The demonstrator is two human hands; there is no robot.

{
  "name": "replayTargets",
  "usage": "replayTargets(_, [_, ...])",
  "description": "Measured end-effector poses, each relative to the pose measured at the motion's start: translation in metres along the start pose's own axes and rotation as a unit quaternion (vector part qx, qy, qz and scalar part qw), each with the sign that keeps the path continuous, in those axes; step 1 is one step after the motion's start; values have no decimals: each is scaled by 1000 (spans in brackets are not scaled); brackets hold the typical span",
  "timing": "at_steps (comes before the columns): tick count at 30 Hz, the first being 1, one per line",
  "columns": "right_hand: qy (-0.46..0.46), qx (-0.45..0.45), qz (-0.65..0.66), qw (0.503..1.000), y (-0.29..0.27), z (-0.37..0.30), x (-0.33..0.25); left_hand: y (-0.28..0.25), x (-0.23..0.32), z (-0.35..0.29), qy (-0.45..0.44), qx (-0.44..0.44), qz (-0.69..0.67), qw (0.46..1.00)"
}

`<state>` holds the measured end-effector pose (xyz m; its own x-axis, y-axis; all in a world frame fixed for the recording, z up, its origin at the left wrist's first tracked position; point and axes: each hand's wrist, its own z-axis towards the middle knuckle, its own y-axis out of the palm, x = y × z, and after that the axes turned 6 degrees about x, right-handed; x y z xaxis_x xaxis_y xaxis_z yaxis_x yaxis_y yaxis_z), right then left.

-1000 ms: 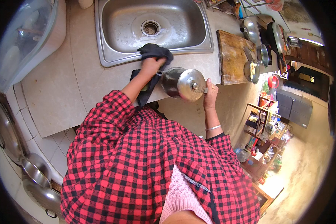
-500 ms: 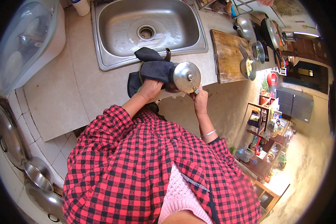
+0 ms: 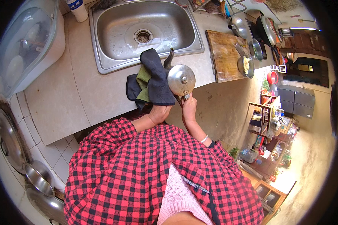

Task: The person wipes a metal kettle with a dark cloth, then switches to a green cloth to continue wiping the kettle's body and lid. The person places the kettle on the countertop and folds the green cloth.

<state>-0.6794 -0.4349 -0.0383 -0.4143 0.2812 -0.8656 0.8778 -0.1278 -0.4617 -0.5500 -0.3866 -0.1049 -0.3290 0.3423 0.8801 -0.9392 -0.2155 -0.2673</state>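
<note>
A metal kettle (image 3: 181, 80) with a round, knobbed lid and a dark curved spout hangs in front of the counter's edge, its spout toward the sink. My right hand (image 3: 189, 108) is closed around its handle on the near side. Over the kettle's left side drapes a dark grey cloth (image 3: 156, 84) with a green underside. My left hand (image 3: 160, 113) grips the cloth at its lower edge, next to the kettle's body; the cloth hides most of its fingers.
Beyond the kettle lies a steel sink (image 3: 97, 56). To the right, a wooden cutting board (image 3: 223, 56) bears a knife and a metal bowl (image 3: 247, 71) of pale food. A translucent lidded bin (image 3: 52, 56) stands left. Pans (image 3: 39, 180) lean at lower left.
My left hand has moved down and toward me, below the cloth. The cloth has shifted along the kettle, showing its green side. The kettle and my right hand have moved slightly left and nearer.
</note>
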Motion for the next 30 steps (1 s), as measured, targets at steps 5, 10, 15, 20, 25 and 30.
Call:
replayTargets(5, [-70,-36,-49,996,-1,0,-7,-20,10,18,-54,78,-129,987])
replayTargets(10, [-78,-36,-59,995,3,-6,-16,-39,15,64,87,66,124,986])
replayTargets(15, [-81,-37,-63,994,5,-7,-20,-45,-3,121,-52,148,-48,987])
replayTargets(20, [-107,-40,-46,992,4,-5,-16,-64,-24,142,-145,41,-188,970])
replayTargets(25, [-100,-50,-81,991,3,0,-13,-91,-1,106,-8,-72,121,990])
replayTargets(30, [-116,-47,-83,989,3,5,-12,-66,20,81,-104,-120,-26,987])
